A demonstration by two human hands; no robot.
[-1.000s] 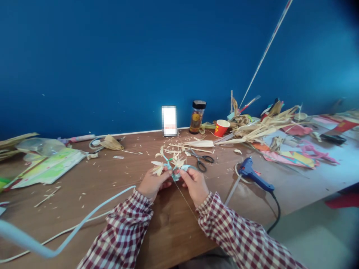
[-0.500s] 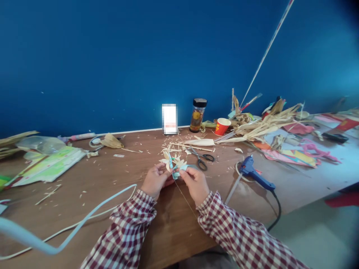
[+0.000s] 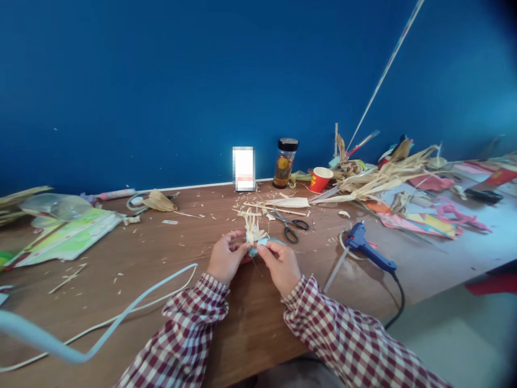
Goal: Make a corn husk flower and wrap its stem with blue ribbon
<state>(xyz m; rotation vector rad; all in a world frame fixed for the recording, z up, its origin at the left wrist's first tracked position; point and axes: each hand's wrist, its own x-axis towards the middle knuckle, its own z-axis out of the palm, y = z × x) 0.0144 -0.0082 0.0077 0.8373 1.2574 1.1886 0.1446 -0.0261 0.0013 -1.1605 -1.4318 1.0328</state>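
Between my hands is a small corn husk flower (image 3: 253,231) with pale, pointed petals facing up and away from me. My left hand (image 3: 229,256) pinches its base from the left with thumb and fingers. From the right, my right hand (image 3: 279,263) pinches a light blue strip (image 3: 262,243) lying against the flower's base. A thin strand hangs below the fingers. Just beyond my right hand lie black-handled scissors (image 3: 291,225) on the table. The fingertips partly cover the flower's lower part.
A blue glue gun (image 3: 369,248) rests at the right, its cord dropping over the table edge. Behind stand a lidded jar (image 3: 285,164) and a red paper cup (image 3: 321,180). Dried corn husks (image 3: 388,175) pile at the right. A white cable (image 3: 133,307) crosses the left front.
The flower has turned in my fingers, so its petals now stand more upright together. My left hand has shifted slightly right, closer to my right hand.
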